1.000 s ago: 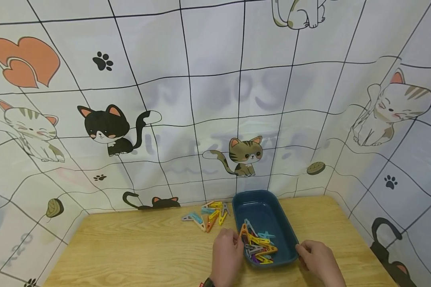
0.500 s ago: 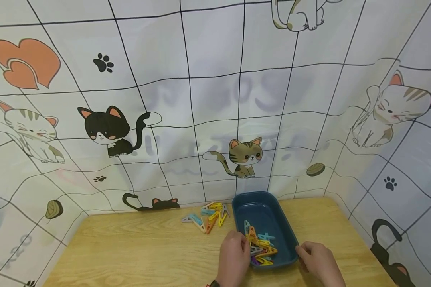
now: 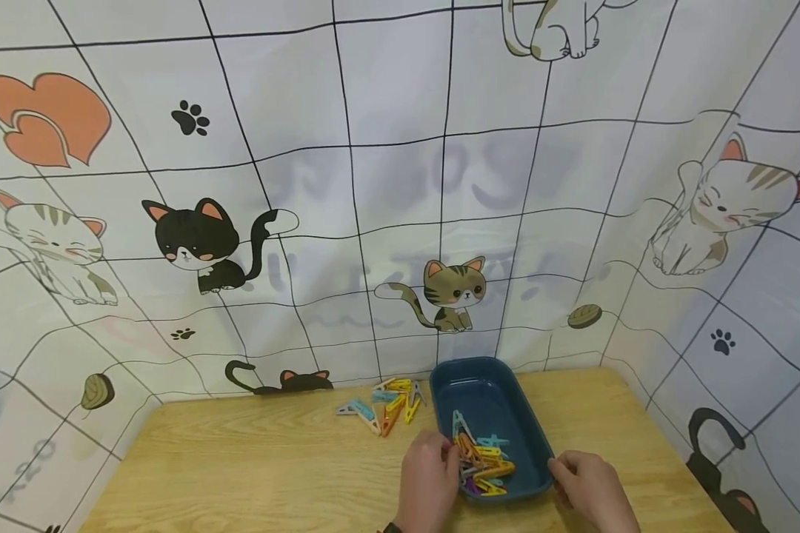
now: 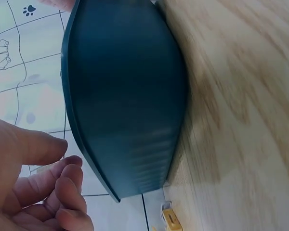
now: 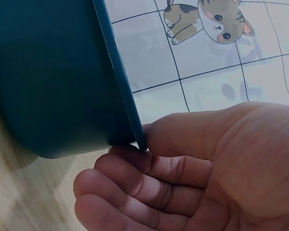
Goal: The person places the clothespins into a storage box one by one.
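Note:
A dark blue tray (image 3: 500,385) stands on the wooden table (image 3: 240,459), with several coloured clothes pegs (image 3: 483,466) heaped in its near end. My left hand (image 3: 448,460) is at the tray's left rim, fingertips beside an orange peg (image 3: 467,447) lying on the heap. In the left wrist view that hand (image 4: 62,159) has loosely curled fingers with nothing between them, next to the tray's outer wall (image 4: 130,106). My right hand (image 3: 560,468) grips the tray's right rim. The right wrist view shows this hand (image 5: 144,144) with thumb above and fingers below the rim (image 5: 120,91).
Several more pegs (image 3: 387,400) lie loose on the table just left of the tray's far end; one yellow peg (image 4: 171,219) shows in the left wrist view. A cat-print cloth (image 3: 373,185) walls in the table at the back and both sides.
The orange peg, upright at my left fingertips a second ago, has moved right over the rim and now lies on the heap. The right hand has kept its hold.

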`<state>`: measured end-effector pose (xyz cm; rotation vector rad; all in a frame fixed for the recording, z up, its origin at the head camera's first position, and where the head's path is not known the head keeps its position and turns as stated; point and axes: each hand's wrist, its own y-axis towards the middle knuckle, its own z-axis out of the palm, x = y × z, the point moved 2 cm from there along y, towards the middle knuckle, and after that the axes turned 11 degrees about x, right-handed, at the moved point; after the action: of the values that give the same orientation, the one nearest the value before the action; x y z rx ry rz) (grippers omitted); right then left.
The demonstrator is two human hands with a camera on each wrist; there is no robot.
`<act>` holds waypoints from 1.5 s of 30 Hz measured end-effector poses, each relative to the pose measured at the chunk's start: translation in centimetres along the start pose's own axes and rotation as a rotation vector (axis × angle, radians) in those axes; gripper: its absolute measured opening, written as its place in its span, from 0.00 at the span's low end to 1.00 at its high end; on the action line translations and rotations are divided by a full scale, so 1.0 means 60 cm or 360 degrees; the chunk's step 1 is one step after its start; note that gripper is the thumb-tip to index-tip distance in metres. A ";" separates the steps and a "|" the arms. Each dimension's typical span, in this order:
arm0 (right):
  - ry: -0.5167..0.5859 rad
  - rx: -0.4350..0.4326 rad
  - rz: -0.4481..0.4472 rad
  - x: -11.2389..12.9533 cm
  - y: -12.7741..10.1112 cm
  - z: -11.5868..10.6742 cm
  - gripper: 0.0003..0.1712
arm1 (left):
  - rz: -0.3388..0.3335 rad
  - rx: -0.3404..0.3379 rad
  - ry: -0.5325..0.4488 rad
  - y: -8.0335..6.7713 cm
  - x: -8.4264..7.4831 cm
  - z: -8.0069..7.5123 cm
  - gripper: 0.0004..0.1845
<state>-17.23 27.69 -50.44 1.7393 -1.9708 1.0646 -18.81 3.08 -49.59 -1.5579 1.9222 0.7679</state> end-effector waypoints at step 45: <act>0.0016 -0.0022 -0.0021 -0.002 0.000 0.001 0.17 | -0.0017 -0.0390 0.0531 0.106 0.136 -0.043 0.08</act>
<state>-17.19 27.72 -50.53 1.7340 -1.9537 1.0506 -26.69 -3.22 -53.09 -1.9466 2.1127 0.8045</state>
